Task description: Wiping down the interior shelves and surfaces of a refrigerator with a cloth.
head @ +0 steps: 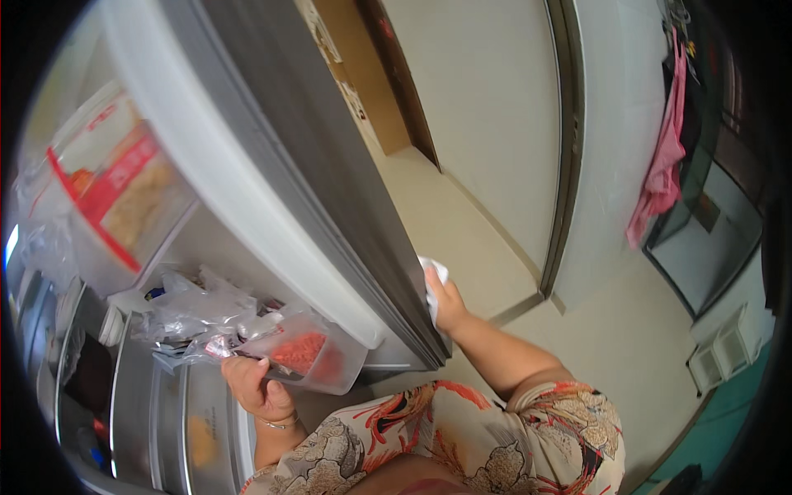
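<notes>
A refrigerator door [291, 167] stands open in front of me, its pale inner side to the left and its grey outer side to the right. My left hand [260, 387] has curled fingers at the rim of a clear plastic door bin [349, 362]. Inside that bin are red contents [303, 352] and crumpled clear plastic bags [192, 309]. On the outer side, my right hand [447, 303] presses a white cloth [438, 269] against the door near its lower edge. Part of the cloth is hidden by my fingers and the door.
Higher on the door, another bin [99, 247] holds bagged food [127, 179]. Refrigerator drawers [204, 421] are at lower left. A doorway frame [562, 154] rises beyond the door. Pink cloth [665, 167] hangs at right, above a small white rack [724, 352] near the floor.
</notes>
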`<state>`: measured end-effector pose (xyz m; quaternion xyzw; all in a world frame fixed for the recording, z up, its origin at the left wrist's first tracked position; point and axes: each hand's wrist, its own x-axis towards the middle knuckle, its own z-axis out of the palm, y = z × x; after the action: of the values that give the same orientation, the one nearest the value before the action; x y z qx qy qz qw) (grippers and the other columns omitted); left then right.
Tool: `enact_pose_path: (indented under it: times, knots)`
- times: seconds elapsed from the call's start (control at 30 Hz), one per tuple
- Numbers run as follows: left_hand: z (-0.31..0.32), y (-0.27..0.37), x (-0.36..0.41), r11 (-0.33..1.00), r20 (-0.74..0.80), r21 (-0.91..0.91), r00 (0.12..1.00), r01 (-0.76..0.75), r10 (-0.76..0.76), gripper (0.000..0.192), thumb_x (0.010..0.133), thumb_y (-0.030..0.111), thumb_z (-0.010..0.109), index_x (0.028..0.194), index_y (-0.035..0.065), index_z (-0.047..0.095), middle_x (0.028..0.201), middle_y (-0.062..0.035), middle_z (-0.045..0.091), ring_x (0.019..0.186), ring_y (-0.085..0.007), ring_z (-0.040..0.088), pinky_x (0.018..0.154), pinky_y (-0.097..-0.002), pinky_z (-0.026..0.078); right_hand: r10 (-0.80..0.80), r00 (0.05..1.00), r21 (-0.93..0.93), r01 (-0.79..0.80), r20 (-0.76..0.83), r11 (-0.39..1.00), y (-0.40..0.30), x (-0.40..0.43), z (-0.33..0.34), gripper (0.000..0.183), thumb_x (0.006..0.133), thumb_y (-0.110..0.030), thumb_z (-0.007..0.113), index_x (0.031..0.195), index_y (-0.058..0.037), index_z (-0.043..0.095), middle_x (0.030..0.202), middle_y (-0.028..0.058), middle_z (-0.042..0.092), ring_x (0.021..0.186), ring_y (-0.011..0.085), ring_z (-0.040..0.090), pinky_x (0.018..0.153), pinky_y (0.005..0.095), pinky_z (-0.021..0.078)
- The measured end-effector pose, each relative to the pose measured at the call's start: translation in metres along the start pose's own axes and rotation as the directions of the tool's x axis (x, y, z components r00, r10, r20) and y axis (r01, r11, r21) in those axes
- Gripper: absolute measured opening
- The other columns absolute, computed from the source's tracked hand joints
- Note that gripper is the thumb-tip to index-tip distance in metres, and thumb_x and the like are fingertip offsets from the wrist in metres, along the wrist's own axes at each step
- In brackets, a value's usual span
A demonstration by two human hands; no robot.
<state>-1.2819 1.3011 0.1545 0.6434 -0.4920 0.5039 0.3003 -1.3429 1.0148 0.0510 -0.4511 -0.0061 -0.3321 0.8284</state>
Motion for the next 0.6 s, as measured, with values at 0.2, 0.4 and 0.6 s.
enact_pose_path:
  times: [0.2,0.4,0.6]
  knots:
    - [-0.006,0.003,0.007,0.999,0.009,-0.023,0.999,-0.03,0.03,0.03,0.09,0.034,0.054,0.091,0.0042,0.059,0.08,-0.0105,0.055,0.074,-0.0276,0.05,0.076,-0.0406,0.039,-0.437,0.815,-0.386,0.569,0.379,0.726,-0.018,0.009,-0.002,0.051,0.099,-0.018,0.04,0.143,0.0052,0.028,0.102,0.0077,0.06,0.08,0.01,0.055,0.073,0.0283,0.0476]
    - [-0.009,0.003,0.013,0.998,-0.059,0.008,0.996,-0.065,0.065,0.024,0.085,0.03,0.06,0.091,0.0072,0.062,0.079,-0.0066,0.056,0.07,-0.0256,0.051,0.071,-0.0395,0.039,-0.372,0.743,-0.272,0.586,0.556,0.764,-0.132,0.06,0.089,0.063,0.095,-0.013,0.045,0.147,0.0044,0.013,0.126,0.0148,0.046,0.067,0.0107,0.055,0.056,0.0236,0.0466]
    - [-0.006,0.005,0.019,0.997,-0.081,-0.045,0.995,-0.068,0.065,0.021,0.079,0.026,0.065,0.089,0.0078,0.066,0.076,-0.0053,0.057,0.069,-0.0244,0.052,0.069,-0.0378,0.039,-0.578,0.608,-0.277,0.781,0.545,0.56,-0.235,0.116,0.177,0.033,0.098,-0.024,0.052,0.121,-0.0011,0.05,0.077,-0.0051,0.048,0.065,0.0029,0.04,0.056,0.0202,0.0341]
